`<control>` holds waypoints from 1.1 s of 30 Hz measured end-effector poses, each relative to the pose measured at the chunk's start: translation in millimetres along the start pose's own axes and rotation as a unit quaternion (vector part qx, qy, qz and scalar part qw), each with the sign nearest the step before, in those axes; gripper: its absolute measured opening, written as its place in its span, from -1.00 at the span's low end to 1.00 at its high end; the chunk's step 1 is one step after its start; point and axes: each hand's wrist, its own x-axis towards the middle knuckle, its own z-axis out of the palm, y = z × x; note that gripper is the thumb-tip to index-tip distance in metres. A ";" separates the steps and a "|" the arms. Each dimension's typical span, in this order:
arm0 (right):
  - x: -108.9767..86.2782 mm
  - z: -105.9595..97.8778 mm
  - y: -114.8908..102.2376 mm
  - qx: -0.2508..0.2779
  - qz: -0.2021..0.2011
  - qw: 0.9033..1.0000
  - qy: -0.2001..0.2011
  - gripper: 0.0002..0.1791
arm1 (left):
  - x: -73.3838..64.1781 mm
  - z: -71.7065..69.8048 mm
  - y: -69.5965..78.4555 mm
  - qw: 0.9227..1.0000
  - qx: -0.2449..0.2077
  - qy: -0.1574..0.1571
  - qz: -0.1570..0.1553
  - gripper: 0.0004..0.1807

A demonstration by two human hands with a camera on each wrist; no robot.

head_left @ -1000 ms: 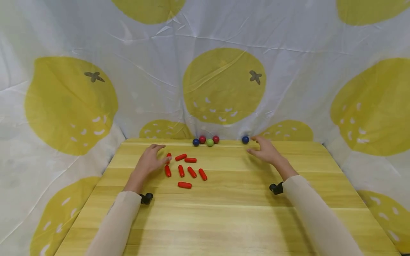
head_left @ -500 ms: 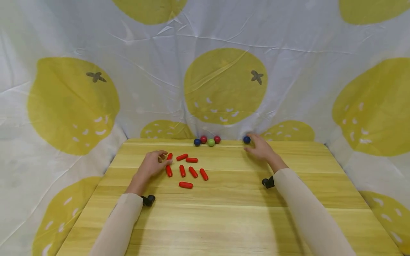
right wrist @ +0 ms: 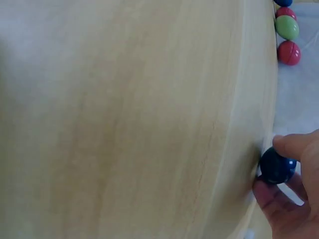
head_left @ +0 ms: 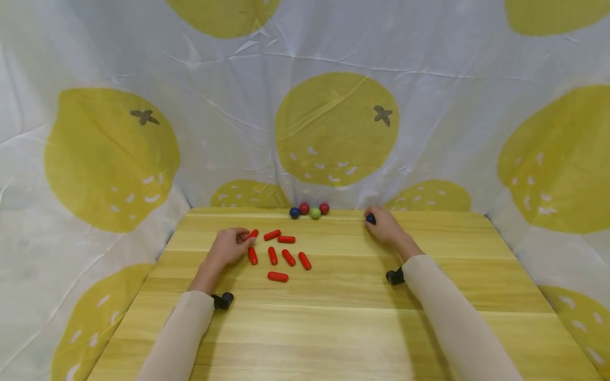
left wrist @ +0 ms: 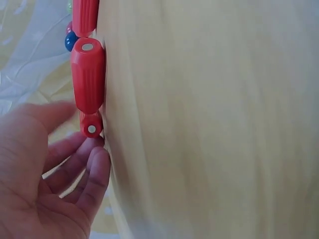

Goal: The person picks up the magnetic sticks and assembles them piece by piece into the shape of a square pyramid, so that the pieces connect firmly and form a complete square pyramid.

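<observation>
At the left of the table my left hand [head_left: 229, 246] has its fingers and thumb curled about a red magnetic rod [head_left: 253, 233], whose far end [left wrist: 91, 129] shows a silvery disc in the left wrist view. The thumb is blurred there, so its contact is unclear. Another red rod [left wrist: 88, 74] lies just in front of it. Near the back edge my right hand [head_left: 387, 227] pinches a dark blue ball [head_left: 370, 218] between thumb and fingers. The right wrist view shows that blue ball [right wrist: 277, 166] in its grip, close to the tabletop.
Several more red rods [head_left: 288, 257] lie scattered right of the left hand. At the back edge sit another blue ball [head_left: 294, 212], two dark pink balls [head_left: 324, 208] and a green ball [head_left: 315, 213]. A lemon-print cloth [head_left: 214, 127] hangs behind the wooden table [head_left: 324, 333].
My right hand has moved left, closed round the blue ball and drawn it slightly toward me. My left hand's fingers have closed in around the red rod, which now lies more tilted.
</observation>
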 end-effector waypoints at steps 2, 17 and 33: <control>-1.3 0.8 0.2 -0.002 -0.002 1.000 -0.003 -0.63 | -0.1 1.2 -1.0 1.000 -0.001 -0.001 -0.009 -0.47; -48.3 6.1 -0.1 0.081 -0.015 0.997 -0.006 -0.58 | -7.9 4.4 4.2 0.999 -0.029 0.034 -0.002 -0.66; -77.6 11.3 -1.9 0.148 -0.001 0.989 0.022 -0.58 | -18.6 23.4 40.9 0.988 -0.118 0.055 0.084 -0.70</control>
